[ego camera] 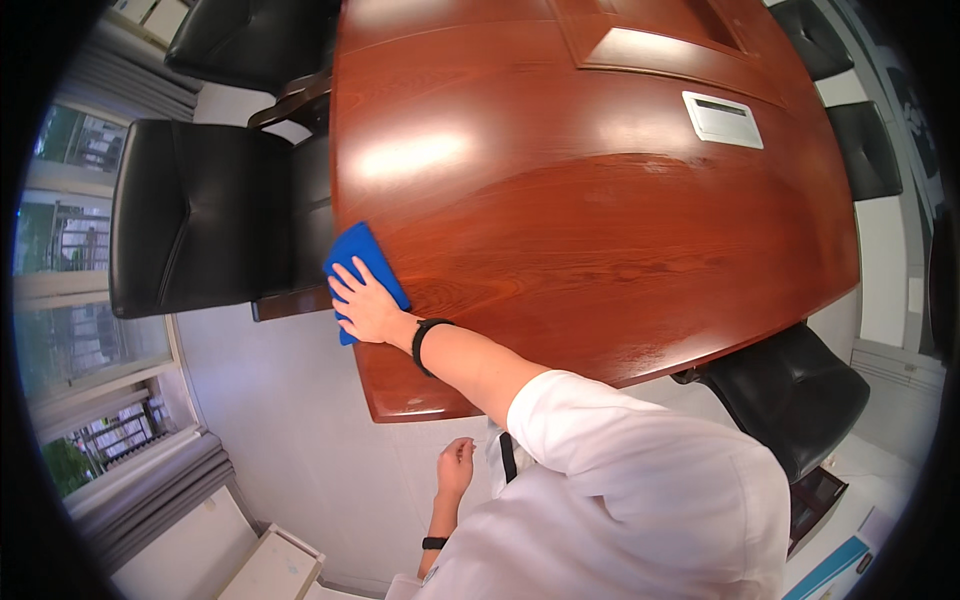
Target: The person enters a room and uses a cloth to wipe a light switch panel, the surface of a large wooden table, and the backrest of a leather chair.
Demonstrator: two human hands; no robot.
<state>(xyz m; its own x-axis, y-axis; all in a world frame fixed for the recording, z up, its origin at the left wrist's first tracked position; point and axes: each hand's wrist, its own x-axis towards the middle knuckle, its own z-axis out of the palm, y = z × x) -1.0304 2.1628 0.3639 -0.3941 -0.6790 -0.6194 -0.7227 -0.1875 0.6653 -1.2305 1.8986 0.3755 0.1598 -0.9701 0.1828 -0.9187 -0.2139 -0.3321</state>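
A folded blue cloth (367,251) lies over the left edge of a glossy reddish-brown wooden table (570,247), near its lower left corner. My right hand (365,304) presses on the cloth with its fingers spread, holding it against the table's edge; a black band is round that wrist. Part of the cloth hangs past the edge. Below the table's near edge, my left hand (455,465) hangs over the floor with its fingers loosely curled, and nothing shows in it. A dark band sits on the left wrist too.
A black leather chair (202,217) stands close against the table's left side, with another chair (232,41) beyond it. A third (787,397) is at the near right. A white-framed socket panel (724,120) is set in the tabletop. Windows and grey curtains (161,495) line the left.
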